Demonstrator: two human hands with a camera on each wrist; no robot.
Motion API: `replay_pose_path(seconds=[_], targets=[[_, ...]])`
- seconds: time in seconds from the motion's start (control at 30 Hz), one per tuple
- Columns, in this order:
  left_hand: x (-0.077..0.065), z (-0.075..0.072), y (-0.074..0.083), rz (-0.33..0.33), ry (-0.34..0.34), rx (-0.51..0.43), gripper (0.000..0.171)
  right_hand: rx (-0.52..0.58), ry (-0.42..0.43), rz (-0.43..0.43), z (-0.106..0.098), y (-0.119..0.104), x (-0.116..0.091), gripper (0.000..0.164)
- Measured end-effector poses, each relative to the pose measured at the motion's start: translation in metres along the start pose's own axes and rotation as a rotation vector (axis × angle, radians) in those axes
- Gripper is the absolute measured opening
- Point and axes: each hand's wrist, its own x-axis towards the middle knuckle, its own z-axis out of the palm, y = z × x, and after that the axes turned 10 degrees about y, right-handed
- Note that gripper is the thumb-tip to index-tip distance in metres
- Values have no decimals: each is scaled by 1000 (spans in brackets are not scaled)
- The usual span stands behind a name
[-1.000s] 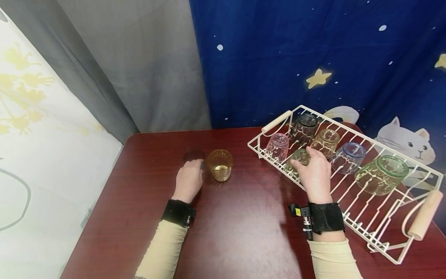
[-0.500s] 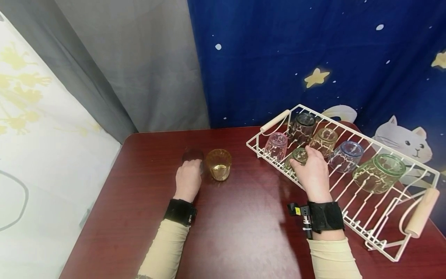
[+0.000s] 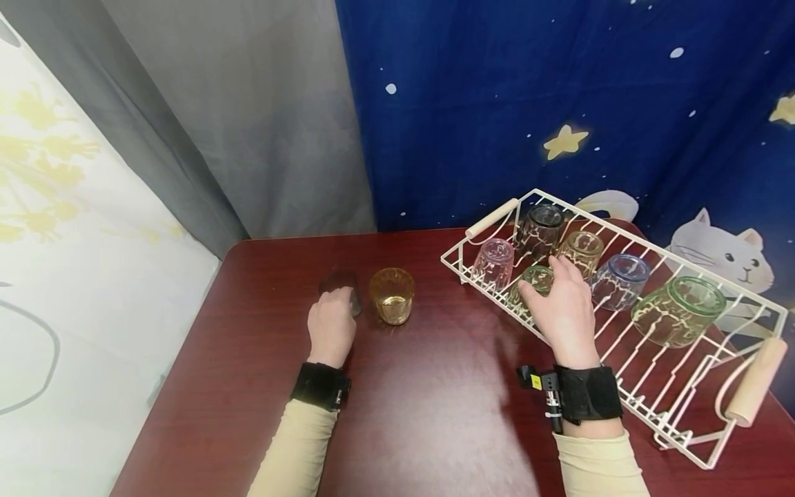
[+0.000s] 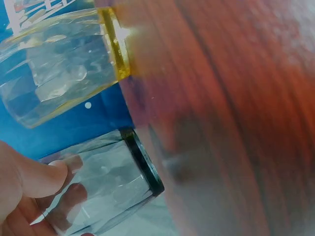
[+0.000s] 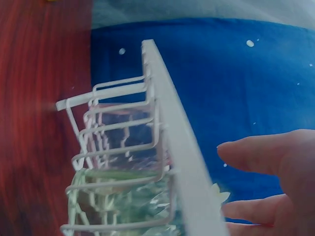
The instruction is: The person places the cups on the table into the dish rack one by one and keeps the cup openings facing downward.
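My left hand [image 3: 332, 328] grips a dark grey glass [image 3: 340, 281] on the left side of the table; in the left wrist view, thumb and fingers hold the grey glass [image 4: 108, 184] by its side. Just right of it stands an amber glass [image 3: 393, 297]. Over the rack, my right hand [image 3: 564, 310] has thumb and fingers spread above a small green glass [image 3: 535, 281]. In the right wrist view the right hand [image 5: 280, 182] holds nothing, apart from the rack's rim, with the green glass [image 5: 123, 201] behind the wires.
The white wire rack [image 3: 646, 407] has wooden handles at both ends. Other upside-down glasses sit in it: pink [image 3: 495, 266], black [image 3: 540, 231], amber [image 3: 584, 248], blue [image 3: 621, 279] and a large green one [image 3: 680, 310]. A blue curtain [image 3: 472, 124] hangs behind the table.
My left hand has shifted slightly left with the grey glass, widening the gap to the amber glass. The right hand has drawn back slightly to the right; the green glass remains in place.
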Motion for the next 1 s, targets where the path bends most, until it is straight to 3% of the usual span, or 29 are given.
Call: replay_pose_path(seconds=[0.17,0.53,0.83,1.0], targets=[[-1,-7,1,-56,50,-12,26,99,35,-52,2,-4,-2,70],[-3,-35,10,-147,244,-75,25,373,233,-257,24,-15,-15,54],[-2,-62,26,-184,280,-179,25,470,203,-354,32,-20,-26,57],[-1,-72,33,-204,281,-274,26,532,114,-341,36,-25,-32,55]])
